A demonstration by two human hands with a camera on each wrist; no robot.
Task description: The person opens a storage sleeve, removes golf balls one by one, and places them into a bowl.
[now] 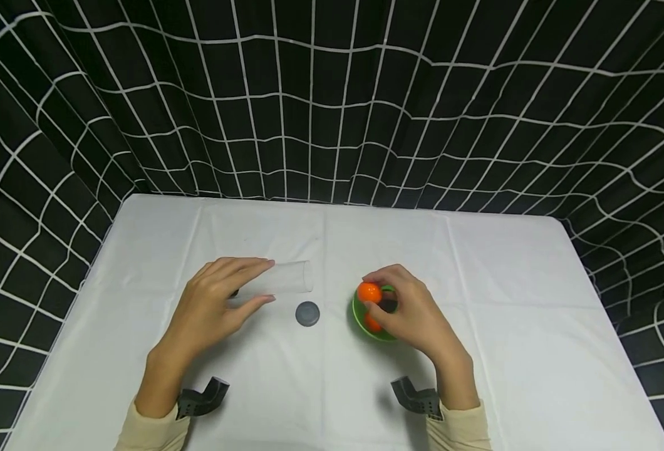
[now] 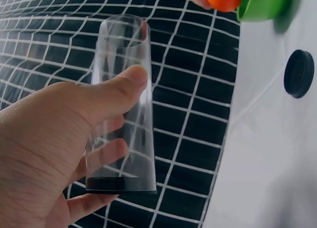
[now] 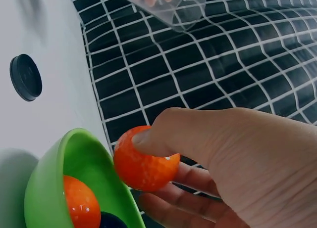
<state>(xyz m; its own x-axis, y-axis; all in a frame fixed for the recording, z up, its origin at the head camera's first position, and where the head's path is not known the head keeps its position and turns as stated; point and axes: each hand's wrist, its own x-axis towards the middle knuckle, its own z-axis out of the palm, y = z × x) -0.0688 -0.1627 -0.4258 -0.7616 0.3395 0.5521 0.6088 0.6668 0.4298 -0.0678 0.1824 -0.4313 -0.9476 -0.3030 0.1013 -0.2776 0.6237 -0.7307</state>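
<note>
My left hand grips a clear plastic tube around its side, thumb in front and fingers behind. The tube has a black base at one end; its open end points right, toward the other hand. Between thumb and fingers, my right hand pinches an orange ball at the rim of a green bowl. Inside the bowl lie another orange ball and a dark ball, partly hidden by the bowl's wall.
A round dark cap lies on the white tablecloth between the hands. Black cloth with white netting rises behind the table and along both sides. Each wrist carries a black camera mount.
</note>
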